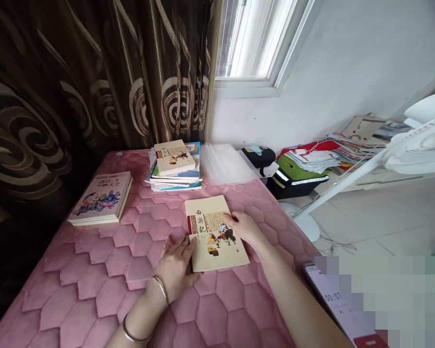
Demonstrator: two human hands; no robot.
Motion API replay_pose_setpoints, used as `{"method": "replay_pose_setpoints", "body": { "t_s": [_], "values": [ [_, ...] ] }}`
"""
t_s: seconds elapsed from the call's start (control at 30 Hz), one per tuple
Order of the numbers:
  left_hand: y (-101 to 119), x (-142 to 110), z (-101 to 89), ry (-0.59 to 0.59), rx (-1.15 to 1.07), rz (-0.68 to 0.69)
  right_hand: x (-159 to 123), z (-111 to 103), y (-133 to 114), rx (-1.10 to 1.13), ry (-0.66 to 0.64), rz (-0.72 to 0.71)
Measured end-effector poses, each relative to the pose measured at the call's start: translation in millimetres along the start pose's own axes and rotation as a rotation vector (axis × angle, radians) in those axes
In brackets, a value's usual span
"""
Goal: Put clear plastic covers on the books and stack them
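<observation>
A cream paperback book [217,241] with Chinese characters and painted figures on its cover lies on the pink quilted tabletop [94,290] in front of me. My right hand [244,227] grips its right edge, thumb on the cover and the other fingers mostly hidden. At the lower left edge, my left hand [176,266] holds the book's side, its fingers along the edge and its thumb by the bottom corner. Two bracelets are on the left wrist. Faint edges of what looks like a clear sheet show on the surface left of the book.
Behind the book stands a stack of books [176,166], beside several clear plastic sheets [226,164]. Two or more white books [101,198] are piled at the left. A phone [333,299] lies at the right edge. A white fan [348,179] and a dark bin [297,183] stand beyond.
</observation>
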State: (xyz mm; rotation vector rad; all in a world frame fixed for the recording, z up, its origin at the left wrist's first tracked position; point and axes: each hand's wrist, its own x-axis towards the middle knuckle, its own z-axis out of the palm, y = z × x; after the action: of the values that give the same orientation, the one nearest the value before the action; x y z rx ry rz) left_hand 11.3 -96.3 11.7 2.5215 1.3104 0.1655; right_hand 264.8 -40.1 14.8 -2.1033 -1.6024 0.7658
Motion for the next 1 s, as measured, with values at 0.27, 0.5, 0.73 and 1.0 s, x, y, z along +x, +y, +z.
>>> {"method": "replay_pose_setpoints", "body": {
  "t_s": [0.27, 0.5, 0.73, 1.0],
  "values": [
    [-0.7, 0.0, 1.0, 0.059, 0.050, 0.045, 0.4, 0.6, -0.4, -0.056, 0.002, 0.005],
    [4.1, -0.9, -0.8, 0.084, 0.073, 0.057, -0.7, -0.1, -2.8, -0.098, -0.023, -0.014],
    [5.9, -0.5, -0.3, 0.087, 0.053, 0.052, -4.1, -1.0, -6.6, -0.139, -0.017, -0.011],
    [4.1, -2.8, 3.4, 0.102, 0.044, 0.044, -4.4, 2.1, -8.2, -0.203, 0.002, -0.010]
  ]
}}
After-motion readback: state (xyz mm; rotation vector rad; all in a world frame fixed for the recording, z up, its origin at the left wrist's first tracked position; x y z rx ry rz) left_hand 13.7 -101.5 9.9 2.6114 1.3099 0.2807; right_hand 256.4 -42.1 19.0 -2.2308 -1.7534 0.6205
